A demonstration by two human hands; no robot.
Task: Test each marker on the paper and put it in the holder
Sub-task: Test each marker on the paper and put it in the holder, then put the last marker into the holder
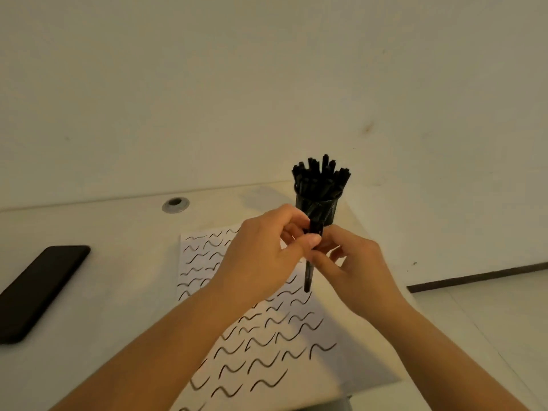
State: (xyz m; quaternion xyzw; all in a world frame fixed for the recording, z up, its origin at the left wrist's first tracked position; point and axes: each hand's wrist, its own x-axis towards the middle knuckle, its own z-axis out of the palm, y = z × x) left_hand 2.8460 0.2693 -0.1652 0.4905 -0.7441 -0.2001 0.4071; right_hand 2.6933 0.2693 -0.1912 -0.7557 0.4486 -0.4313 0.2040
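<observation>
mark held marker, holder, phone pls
marker (307,277): head view, lower barrel below the hands.
holder (326,210): head view, mesh wall.
phone (38,289): head view, middle of the dark screen.

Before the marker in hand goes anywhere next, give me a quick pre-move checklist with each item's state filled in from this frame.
1. Marker held: ok, left hand and right hand both pinch it above the paper.
2. Cap on or off: cannot tell, fingers cover the upper end.
3. Room on the paper for a test stroke: ok, bare strip along its right edge.
4. Holder upright and unobstructed: ok, standing just behind the hands.
5. Room in the holder: cannot tell, it looks packed with markers.
6. Phone out of the way: ok, far left on the table.
</observation>
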